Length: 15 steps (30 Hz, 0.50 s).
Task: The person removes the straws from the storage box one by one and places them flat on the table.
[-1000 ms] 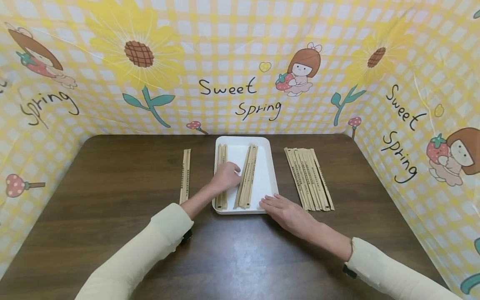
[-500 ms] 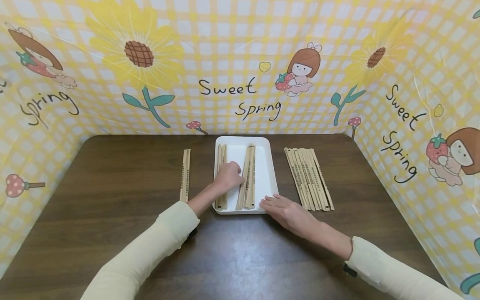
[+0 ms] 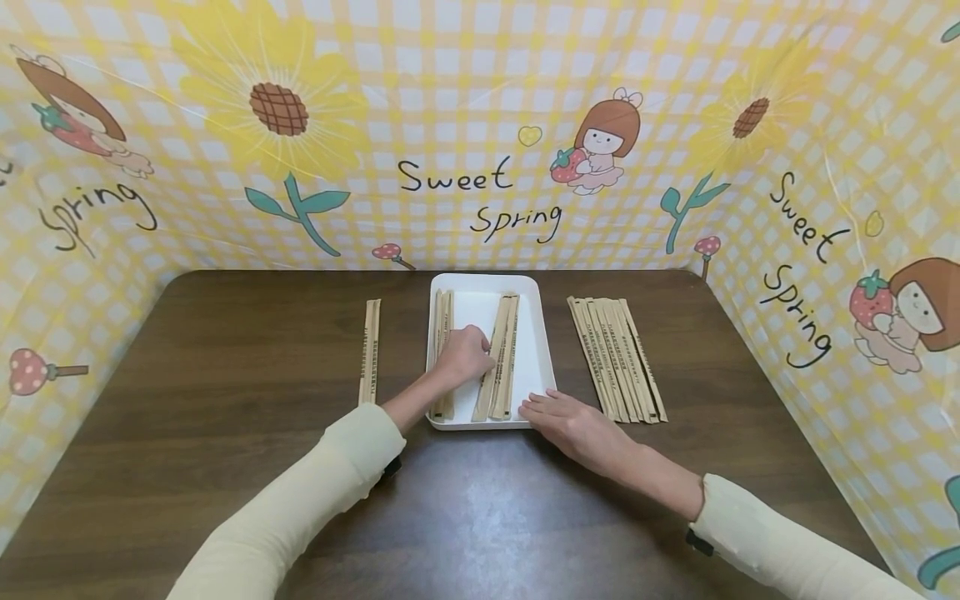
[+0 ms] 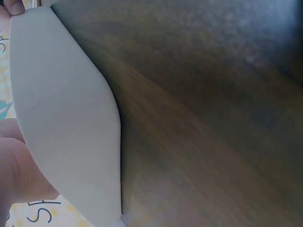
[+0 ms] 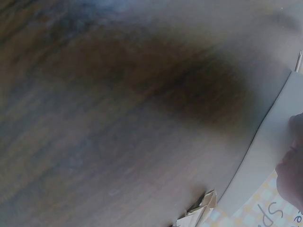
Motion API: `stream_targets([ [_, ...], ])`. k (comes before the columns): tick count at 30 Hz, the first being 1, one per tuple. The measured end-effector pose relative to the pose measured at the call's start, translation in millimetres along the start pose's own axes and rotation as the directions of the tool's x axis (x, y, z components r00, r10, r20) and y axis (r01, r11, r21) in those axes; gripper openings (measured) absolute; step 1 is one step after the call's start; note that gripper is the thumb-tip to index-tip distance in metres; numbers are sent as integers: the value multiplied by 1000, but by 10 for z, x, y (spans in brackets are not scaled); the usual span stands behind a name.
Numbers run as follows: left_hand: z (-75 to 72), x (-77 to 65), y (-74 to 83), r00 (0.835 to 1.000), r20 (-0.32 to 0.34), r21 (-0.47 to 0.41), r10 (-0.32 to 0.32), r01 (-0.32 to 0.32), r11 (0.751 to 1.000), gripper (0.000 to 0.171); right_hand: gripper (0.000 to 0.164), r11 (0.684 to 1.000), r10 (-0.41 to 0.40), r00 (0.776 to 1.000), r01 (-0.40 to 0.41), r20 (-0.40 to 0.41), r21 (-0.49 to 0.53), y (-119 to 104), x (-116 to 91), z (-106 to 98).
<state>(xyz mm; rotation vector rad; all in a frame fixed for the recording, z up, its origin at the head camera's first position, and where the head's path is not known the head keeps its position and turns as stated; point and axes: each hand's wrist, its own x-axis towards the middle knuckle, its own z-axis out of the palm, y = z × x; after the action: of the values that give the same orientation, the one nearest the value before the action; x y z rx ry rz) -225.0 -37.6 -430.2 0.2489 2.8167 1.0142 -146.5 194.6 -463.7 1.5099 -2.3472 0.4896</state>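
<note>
Slim brown paper-wrapped straws (image 3: pixel 504 358) lie slightly slanted in the middle of a white tray (image 3: pixel 535 350). My left hand (image 3: pixel 463 357) is over the tray with fingers curled, touching the left side of these straws; its fingertips are hidden, so a pinch cannot be made out. More wrapped straws (image 3: pixel 444 312) lie along the tray's left wall, partly behind that hand. My right hand (image 3: pixel 573 427) rests with straight fingers on the tray's near right corner. In the left wrist view, the tray's outer wall (image 4: pixel 66 104) covers most of the left hand (image 4: pixel 21 170).
To the right of the tray, several wrapped straws (image 3: pixel 618 358) lie side by side on the dark wooden table (image 3: pixel 480 508). A small group of wrapped straws (image 3: pixel 371 350) lies left of it. A yellow checked cloth (image 3: pixel 450 100) walls the back and sides.
My left hand has moved a little to the right across the tray. The middle straws have shifted and turned slightly under it. My right hand has stayed at the corner.
</note>
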Motion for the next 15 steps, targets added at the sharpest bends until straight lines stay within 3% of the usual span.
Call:
stream_targets([
  [7, 5, 5, -13, 1000, -10, -5, -28, 28, 1000, 42, 34, 1000, 2, 1000, -2, 7, -13, -9, -6, -2],
  [12, -37, 10, -44, 999, -13, -74, -32, 31, 997, 39, 32, 1000, 0, 1000, 0, 8, -14, -11, 0, 0],
  [15, -108, -7, -56, 999, -34, -118, -40, 36, 992, 21, 30, 1000, 0, 1000, 0, 10, -21, -12, 4, 1],
])
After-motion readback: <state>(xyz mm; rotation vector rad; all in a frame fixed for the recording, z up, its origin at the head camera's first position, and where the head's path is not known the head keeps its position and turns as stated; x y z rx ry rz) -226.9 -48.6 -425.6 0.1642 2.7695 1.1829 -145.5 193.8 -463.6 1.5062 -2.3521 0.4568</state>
